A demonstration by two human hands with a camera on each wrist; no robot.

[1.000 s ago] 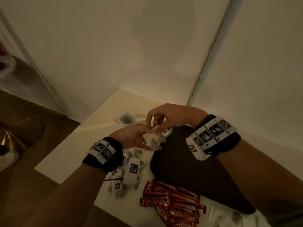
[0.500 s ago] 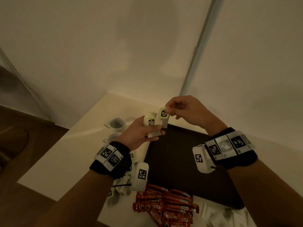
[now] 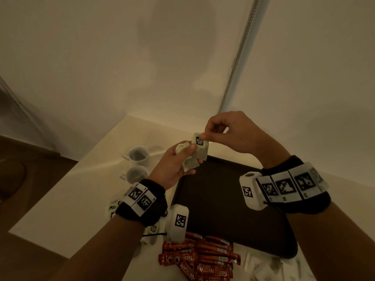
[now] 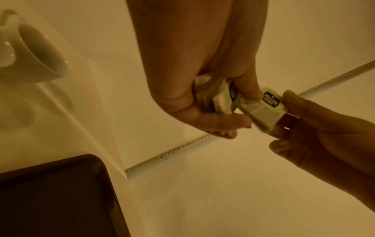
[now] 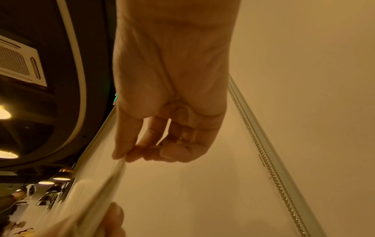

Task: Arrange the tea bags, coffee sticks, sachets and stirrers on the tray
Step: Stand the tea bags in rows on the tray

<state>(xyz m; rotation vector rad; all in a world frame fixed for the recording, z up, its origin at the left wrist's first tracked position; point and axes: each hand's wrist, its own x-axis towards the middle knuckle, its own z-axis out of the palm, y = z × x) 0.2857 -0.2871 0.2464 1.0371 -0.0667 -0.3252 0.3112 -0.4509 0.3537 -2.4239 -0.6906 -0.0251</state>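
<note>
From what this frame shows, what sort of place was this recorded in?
Probably a hotel room or café refreshment corner, though that is a guess. A pale table in a wall corner carries two white cups, a dark tray, red coffee sticks and tea bags.

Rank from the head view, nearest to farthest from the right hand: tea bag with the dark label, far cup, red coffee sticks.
1. Tea bag: pinched in the right hand.
2. Far cup: on the table, left.
3. Red coffee sticks: bottom edge, nearest the person.
</note>
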